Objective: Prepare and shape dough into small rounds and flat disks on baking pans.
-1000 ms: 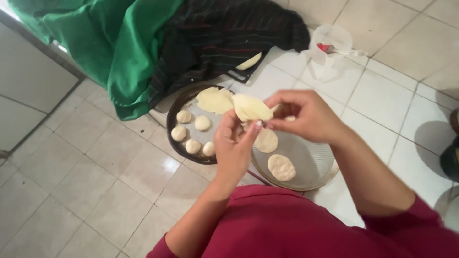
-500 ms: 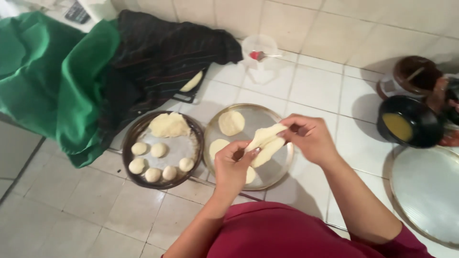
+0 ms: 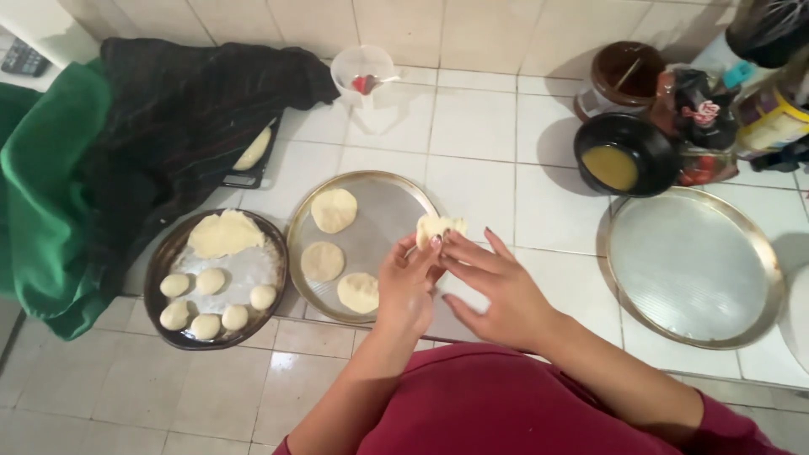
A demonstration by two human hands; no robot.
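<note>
Both hands are up over the silver round tray (image 3: 396, 206), pinching one small folded piece of dough (image 3: 437, 227) between them. The left hand (image 3: 406, 286) has its grip closed on the lower edge of the dough, fingertips bunched together, and the right hand (image 3: 497, 291) holds the same piece from the other side with thumb and first fingers while the rest of its fingers fan out loose. So the dough sits right at the fingertips, held in the air above the tray's right rim. Just left of and below the grip, three flat dough rounds (image 3: 334, 210) lie on that tray. Further left is a dark pan (image 3: 160, 278) with dough balls (image 3: 209, 281) and a bigger lump of dough. Well off to the right of the hands is a second tray (image 3: 763, 253). Compared with half a second ago, the dough looks folded up smaller and more compact; back then it was a longer flap stretched between the hands.
</note>
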